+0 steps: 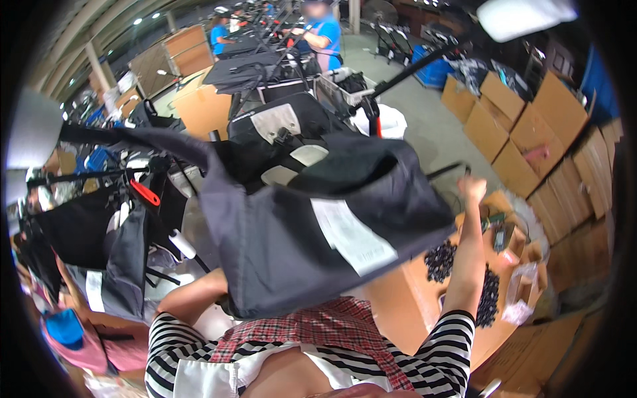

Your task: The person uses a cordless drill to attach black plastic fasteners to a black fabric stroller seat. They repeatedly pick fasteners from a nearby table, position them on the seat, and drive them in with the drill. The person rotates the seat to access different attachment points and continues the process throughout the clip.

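In front of me is a large dark grey fabric piece (279, 245) with a white printed label (352, 232), hanging on what looks like a stroller frame. My right hand (472, 188) is closed in a fist at its right side, on the end of a thin black strap (444, 170) that runs to the fabric. My left forearm (192, 292) reaches to the fabric's lower left corner, and the fingers there are hidden behind it. Beyond the fabric's opening lies a black padded seat (322, 113) with pale grey panels.
Small black parts (488, 295) lie in piles on a cardboard-covered table (398, 298) at right. Big open cartons (511, 126) stand farther right. On the left, another stroller (113, 232) stands by a co-worker (79, 331). People in blue (325, 36) work at the back.
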The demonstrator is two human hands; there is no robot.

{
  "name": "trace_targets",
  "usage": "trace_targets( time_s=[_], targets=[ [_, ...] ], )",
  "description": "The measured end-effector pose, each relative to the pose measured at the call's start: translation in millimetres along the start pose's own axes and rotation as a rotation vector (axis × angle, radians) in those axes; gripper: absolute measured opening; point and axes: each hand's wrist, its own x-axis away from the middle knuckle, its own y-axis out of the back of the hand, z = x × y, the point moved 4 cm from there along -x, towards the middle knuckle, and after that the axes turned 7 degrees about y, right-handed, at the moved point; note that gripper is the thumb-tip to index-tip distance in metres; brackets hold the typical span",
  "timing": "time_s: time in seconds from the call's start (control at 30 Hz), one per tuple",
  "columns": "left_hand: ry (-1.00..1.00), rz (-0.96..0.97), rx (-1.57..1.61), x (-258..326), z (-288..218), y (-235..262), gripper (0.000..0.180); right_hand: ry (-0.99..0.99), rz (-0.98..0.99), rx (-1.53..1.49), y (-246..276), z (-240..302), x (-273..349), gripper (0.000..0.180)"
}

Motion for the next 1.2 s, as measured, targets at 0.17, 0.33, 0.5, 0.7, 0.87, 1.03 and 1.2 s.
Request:
trace_targets(
  time_s=[0.17, 0.33, 0.5, 0.7, 0.87, 1.03, 1.2],
  targets=[
    [-0.016, -0.138, 0.122, 25.0, 58.4, -64.4, 0.044, 0.053, 0.692, 0.323, -136.1, -7.2, 3.2, 0.029],
    [0.052, -0.29, 0.197, 42.7, 75.1, -73.3, 0.046, 0.36, 0.658, -0.686, -143.1, 55.1, 85.0, 0.056],
    [0.457, -0.452, 0.487, 106.6, 109.5, -123.2, 0.057, 0.325, 0.91, -0.891, -158.5, 141.0, 195.0, 0.063],
    [0.491, -0.474, 0.468, 129.0, 149.3, -141.4, 0.061, 0.215, 1.193, -1.143, -219.6, 296.6, 334.9, 0.072],
    [0.537, -0.524, 0.484, 137.0, 163.7, -150.5, 0.063, 0.327, 1.324, -1.046, -238.9, 348.9, 432.4, 0.086],
    [0.545, -0.631, 0.478, 144.4, 176.4, -131.2, 0.065, 0.294, 1.363, -1.089, -261.3, 384.9, 517.0, 0.08],
    [0.495, -0.689, 0.51, 138.2, 214.4, -110.1, 0.074, 0.199, 1.446, -1.267, -253.6, 423.6, 597.0, 0.071]
  ],
)
